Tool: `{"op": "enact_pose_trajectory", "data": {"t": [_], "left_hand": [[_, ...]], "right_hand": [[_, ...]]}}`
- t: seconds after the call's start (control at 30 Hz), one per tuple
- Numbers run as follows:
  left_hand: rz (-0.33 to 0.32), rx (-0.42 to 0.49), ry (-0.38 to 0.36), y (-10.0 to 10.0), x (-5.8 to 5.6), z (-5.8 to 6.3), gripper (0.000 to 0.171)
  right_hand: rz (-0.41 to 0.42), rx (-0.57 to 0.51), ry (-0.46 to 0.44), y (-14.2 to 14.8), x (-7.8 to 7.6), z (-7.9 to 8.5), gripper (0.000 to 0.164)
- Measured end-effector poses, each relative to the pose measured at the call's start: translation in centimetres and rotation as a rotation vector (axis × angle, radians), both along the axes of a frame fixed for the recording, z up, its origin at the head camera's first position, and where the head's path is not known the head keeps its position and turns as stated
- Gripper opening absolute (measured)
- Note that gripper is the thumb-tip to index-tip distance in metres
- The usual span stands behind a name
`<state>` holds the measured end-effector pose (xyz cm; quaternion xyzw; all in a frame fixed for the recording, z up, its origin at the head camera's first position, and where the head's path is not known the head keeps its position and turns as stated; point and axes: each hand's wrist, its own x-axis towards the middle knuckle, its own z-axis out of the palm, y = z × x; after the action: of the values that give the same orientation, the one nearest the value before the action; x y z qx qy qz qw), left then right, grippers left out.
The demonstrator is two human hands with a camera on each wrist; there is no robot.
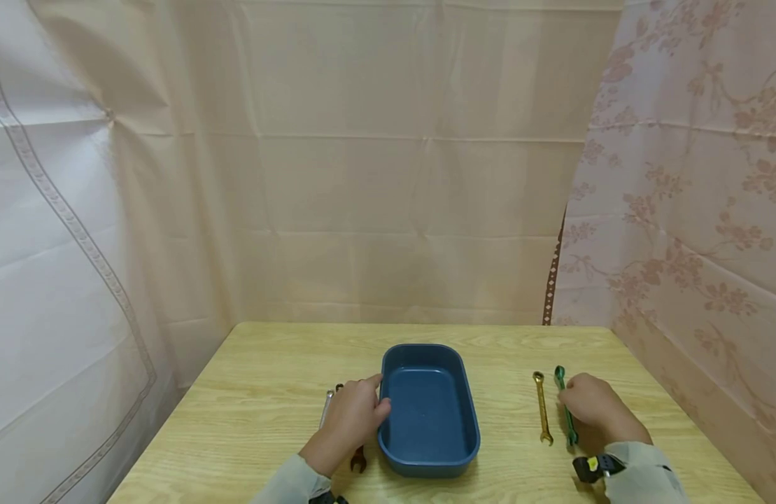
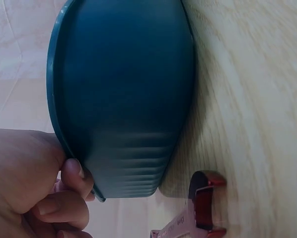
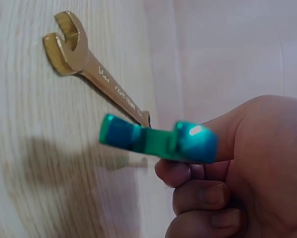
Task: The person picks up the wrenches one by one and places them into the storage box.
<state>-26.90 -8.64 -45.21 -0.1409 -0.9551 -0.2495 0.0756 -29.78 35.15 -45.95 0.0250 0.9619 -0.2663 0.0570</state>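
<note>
A blue plastic bin (image 1: 428, 470) stands on the table, its inside bare. My left hand (image 1: 356, 414) pinches the bin's left rim between thumb and fingers, as the left wrist view also shows. In my right hand (image 1: 597, 404) is a green combination wrench (image 1: 570, 425), held along its shaft. Its open end faces the right wrist camera, and a shadow below shows it raised off the wood. Just left of it lies a gold combination wrench (image 1: 541, 407). Under and beside my left forearm are a red wrench (image 1: 359, 460) and a silver wrench (image 1: 327, 407), both partly hidden.
The light wooden table (image 1: 274, 350) ends at a beige curtain (image 1: 362, 175) behind. A floral cloth (image 1: 696, 210) hangs at the right and a white cloth (image 1: 54, 280) at the left. A dark wrench end (image 1: 339, 386) shows beside the silver one.
</note>
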Motion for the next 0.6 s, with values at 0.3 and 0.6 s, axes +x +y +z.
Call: {"op": "enact_pose_trajectory", "data": {"t": [0.3, 0.6], "left_hand": [[-0.006, 0.015, -0.007, -0.1, 0.0, 0.0, 0.05], [-0.009, 0.011, -0.001, -0.1, 0.0, 0.0, 0.05]], "right_hand": [[0.026, -0.03, -0.05, -0.3, 0.4, 0.9, 0.029], [0.017, -0.019, 0.033, -0.9, 0.5, 1.5, 0.037]]}}
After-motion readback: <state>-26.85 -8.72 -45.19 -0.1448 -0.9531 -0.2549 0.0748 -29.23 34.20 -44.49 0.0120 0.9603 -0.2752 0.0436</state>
